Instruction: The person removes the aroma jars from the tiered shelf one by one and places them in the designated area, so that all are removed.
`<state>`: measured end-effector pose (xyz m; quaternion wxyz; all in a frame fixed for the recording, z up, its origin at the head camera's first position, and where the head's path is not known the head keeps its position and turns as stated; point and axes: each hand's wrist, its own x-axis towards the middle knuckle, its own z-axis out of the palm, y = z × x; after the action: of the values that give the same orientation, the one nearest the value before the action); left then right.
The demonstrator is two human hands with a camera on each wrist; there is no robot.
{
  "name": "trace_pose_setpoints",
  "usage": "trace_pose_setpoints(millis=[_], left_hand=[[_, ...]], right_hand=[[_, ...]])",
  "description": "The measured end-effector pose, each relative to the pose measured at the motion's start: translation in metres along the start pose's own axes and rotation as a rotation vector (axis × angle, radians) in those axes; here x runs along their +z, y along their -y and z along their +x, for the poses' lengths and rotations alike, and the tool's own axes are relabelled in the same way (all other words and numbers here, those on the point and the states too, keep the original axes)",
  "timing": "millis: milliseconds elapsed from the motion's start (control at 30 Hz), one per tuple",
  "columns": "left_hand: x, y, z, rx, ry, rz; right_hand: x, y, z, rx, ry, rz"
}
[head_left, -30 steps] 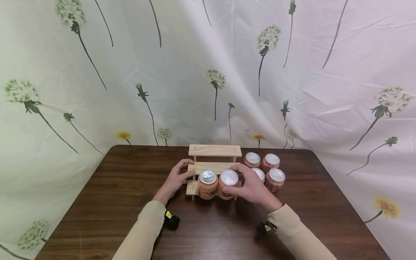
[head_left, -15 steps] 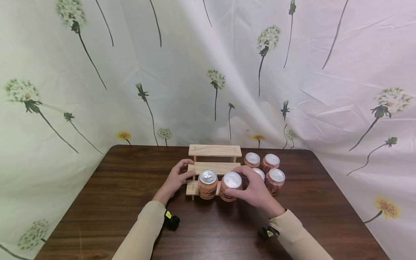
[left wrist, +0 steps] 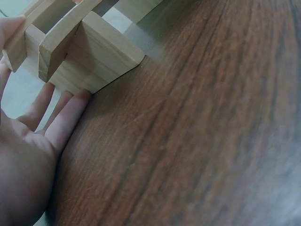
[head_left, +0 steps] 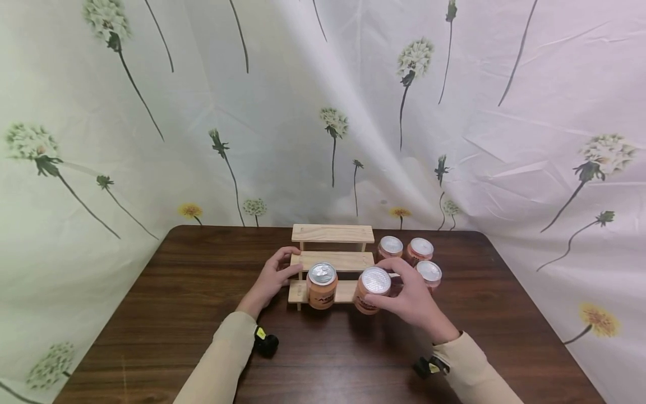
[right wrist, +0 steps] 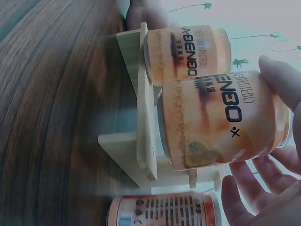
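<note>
A small three-step wooden rack (head_left: 334, 233) stands on the table. My left hand (head_left: 270, 285) grips the left end of its middle step, and in the left wrist view the lower fingers (left wrist: 68, 120) touch the side panel. An orange can with a silver lid (head_left: 322, 290) stands on the left part of the bottom step. My right hand (head_left: 413, 298) holds a second orange can (right wrist: 221, 122) between thumb and fingers. That can is slightly tilted, its base just off the bottom step's right end in the right wrist view.
Several more cans stand right of the rack, among them a back one (head_left: 420, 249) and a front one (head_left: 429, 272); my right hand partly hides this group. The brown table (head_left: 212, 348) ends at a hanging floral cloth (head_left: 282, 140).
My right hand has moved the held can rightward, away from the other can, widening the gap between them on the bottom step. The left hand and rack stay put.
</note>
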<state>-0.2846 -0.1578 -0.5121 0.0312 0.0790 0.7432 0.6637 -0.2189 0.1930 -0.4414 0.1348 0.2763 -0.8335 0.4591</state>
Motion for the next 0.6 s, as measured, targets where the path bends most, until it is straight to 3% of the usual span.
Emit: trace_pose_setpoints(millis=[400,600], left_hand=[[0.0,0.001,0.001,-0.002,0.006,0.0],[0.0,0.001,0.001,-0.002,0.007,-0.001]], right_hand=[[-0.02,-0.003,-0.014,0.02,-0.047,0.038],[-0.029,-0.005,-0.022,0.014,-0.086,-0.036]])
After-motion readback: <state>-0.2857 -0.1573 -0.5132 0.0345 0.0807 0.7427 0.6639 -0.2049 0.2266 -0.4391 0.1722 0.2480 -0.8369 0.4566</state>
